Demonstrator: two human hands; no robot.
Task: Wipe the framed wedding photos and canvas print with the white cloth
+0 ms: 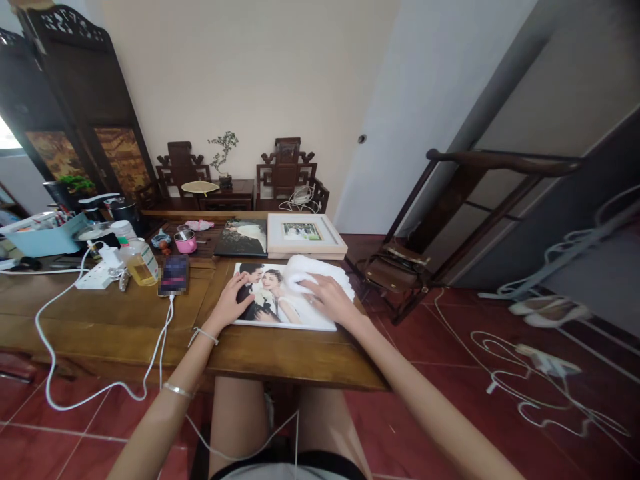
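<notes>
A large photo print (273,300) of a couple lies flat on the wooden table (125,320) in front of me. My left hand (231,300) rests on its left edge with the fingers spread flat. My right hand (327,297) presses a white cloth (310,270) onto the print's upper right part, fingers laid over the cloth.
Behind the print lie a dark photo panel (243,238) and a white framed picture (305,235). To the left are a phone (174,275) on a white cable, an oil bottle (141,262), a power strip (97,275), a pink cup (185,241). A wooden chair (450,220) stands right; cables trail on the red tile floor.
</notes>
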